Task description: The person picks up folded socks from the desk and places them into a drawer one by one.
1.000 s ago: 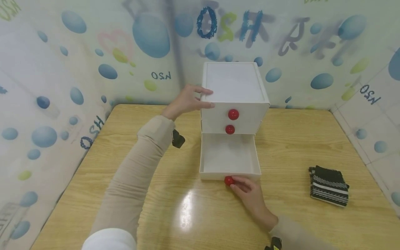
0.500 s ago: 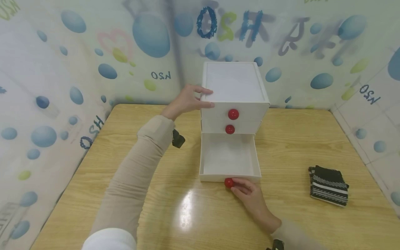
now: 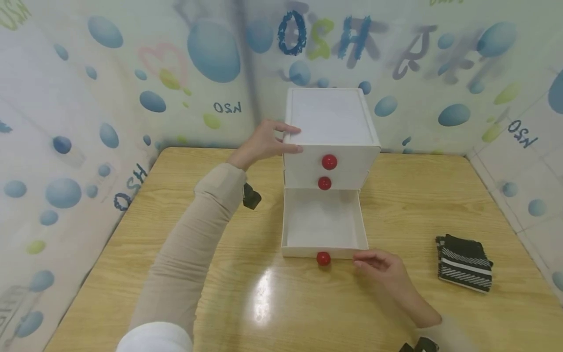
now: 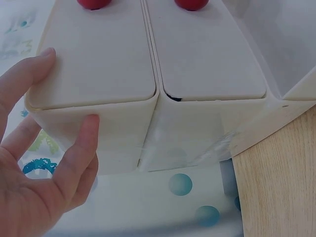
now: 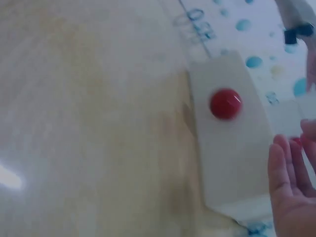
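A white three-drawer cabinet (image 3: 330,117) with red ball knobs stands on the table. Its bottom drawer (image 3: 324,252) is pulled out, its floor bare; the upper two are closed. My left hand (image 3: 261,142) holds the cabinet's upper left front corner. In the left wrist view, the left hand (image 4: 44,173) spreads its fingers over the front and side panels. Beside the drawer's right front corner is my right hand (image 3: 387,274), fingertips right at the rim and off the red knob (image 3: 323,258). The right wrist view shows the right hand (image 5: 294,182) with relaxed fingers near the drawer front (image 5: 232,158).
A folded black-and-white striped cloth (image 3: 464,263) lies on the right of the wooden table (image 3: 228,303). Behind the cabinet is a wall (image 3: 255,98) printed with blue dots and letters. Both wrists wear black devices.
The bottom drawer came slightly further out toward me. My right hand then let go of its knob and moved right to the drawer's corner. My left hand stayed on the cabinet.
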Tool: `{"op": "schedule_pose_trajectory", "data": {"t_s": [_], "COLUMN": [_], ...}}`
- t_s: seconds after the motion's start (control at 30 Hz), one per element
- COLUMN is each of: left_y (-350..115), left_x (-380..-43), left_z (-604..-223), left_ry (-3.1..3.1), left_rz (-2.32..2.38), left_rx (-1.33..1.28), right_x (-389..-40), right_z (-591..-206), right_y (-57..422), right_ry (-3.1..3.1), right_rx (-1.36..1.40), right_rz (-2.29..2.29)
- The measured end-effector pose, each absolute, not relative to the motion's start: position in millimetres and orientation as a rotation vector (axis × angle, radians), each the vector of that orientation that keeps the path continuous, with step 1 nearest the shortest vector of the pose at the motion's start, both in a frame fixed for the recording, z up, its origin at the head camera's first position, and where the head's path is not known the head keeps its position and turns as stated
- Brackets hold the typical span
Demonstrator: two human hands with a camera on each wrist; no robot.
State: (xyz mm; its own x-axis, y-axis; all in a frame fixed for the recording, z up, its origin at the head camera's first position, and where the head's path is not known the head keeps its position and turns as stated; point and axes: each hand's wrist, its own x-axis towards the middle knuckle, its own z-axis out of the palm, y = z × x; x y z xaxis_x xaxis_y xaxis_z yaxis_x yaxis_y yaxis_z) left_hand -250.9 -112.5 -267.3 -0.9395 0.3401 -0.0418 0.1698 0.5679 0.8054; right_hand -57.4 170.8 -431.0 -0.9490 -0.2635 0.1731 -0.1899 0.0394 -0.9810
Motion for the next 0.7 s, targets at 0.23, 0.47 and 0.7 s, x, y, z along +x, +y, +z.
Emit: {"op": "schedule_pose_trajectory", "data": {"t_s": [0.23,0.47,0.7], "left_y": [-113.1,-113.5,-113.3], "left_x": [-251.7,-251.0,-252.6], "left_z": [-268.1,-268.2,-269.9], "left_ry": [2.592,2.599,2.603], "left_rz": [1.323,1.314,1.315], "left_rx": [0.454,0.465,0.461], "right_x": [-77.7,-80.9,-80.2], "right_z": [-457.9,-413.8,-379.4], "right_y": [247.3,282.8,306.1], "right_ry": [2.243,2.477,2.705], "right_rx": [-0.472,-0.389,-0.182], "right_rz": [-2.173,-1.948,-1.641]}}
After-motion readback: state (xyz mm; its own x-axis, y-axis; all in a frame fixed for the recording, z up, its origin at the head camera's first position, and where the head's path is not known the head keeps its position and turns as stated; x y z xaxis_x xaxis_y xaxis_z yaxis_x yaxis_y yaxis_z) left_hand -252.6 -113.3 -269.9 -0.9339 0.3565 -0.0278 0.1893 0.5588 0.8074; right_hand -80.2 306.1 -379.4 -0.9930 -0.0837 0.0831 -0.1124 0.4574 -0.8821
